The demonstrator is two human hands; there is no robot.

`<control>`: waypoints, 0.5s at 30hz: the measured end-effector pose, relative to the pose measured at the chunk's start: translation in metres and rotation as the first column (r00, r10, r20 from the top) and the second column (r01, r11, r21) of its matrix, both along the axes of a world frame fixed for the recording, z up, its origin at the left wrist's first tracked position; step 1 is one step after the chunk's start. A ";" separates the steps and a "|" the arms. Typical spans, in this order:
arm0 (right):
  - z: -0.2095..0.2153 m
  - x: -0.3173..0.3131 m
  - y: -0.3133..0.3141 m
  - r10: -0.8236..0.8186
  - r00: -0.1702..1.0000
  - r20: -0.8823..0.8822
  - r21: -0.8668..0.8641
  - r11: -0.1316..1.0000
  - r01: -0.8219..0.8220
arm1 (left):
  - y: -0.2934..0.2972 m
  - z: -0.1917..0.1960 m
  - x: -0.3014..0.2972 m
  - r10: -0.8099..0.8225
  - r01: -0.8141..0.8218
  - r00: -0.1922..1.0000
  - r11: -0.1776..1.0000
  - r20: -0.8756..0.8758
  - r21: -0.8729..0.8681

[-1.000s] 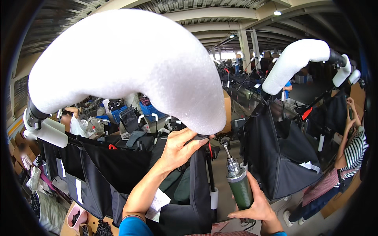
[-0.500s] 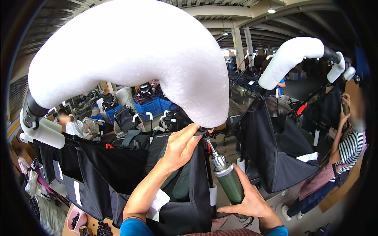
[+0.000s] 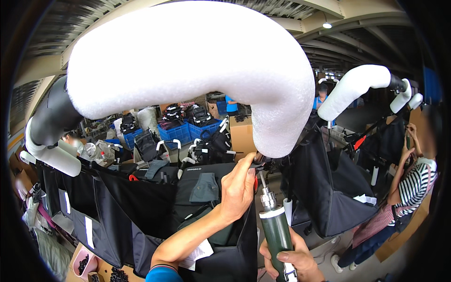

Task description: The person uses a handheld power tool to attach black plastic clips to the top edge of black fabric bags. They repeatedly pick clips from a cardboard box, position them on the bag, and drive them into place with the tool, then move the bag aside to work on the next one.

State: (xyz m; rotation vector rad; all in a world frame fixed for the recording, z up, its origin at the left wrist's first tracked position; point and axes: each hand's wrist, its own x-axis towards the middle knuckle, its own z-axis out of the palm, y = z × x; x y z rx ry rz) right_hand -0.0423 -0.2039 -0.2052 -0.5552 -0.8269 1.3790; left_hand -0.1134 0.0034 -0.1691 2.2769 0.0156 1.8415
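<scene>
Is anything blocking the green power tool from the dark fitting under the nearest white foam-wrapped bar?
Nothing visible: the green power tool, in the right hand, points its bit up at the dark fitting. The left hand is alongside. Contact is unclear.

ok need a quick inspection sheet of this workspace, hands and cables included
surface: tan worktop, lower left
job's things: white foam-wrapped bar; green power driver, bit pointing up toward a dark fitting, contact unclear
clutter: pink bin and loose black parts on the worktop
hands: left hand at the fitting; right hand grips the driver
cables: none clearly seen
surroundings: blue crates; co-worker in striped top
</scene>
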 end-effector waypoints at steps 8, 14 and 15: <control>-0.008 0.000 0.015 -0.054 0.936 0.348 -0.003 0.998 0.059 | 0.003 0.003 -0.007 -0.050 0.052 0.998 0.997 0.041 -0.050; -0.073 0.035 0.014 0.167 0.976 0.139 0.208 0.959 -0.194 | 0.001 0.016 -0.019 -0.260 0.238 0.962 0.946 -0.078 -0.222; -0.086 0.040 0.006 0.199 0.977 0.073 0.205 0.956 -0.210 | 0.003 0.019 -0.015 -0.371 0.291 0.914 0.882 -0.166 -0.372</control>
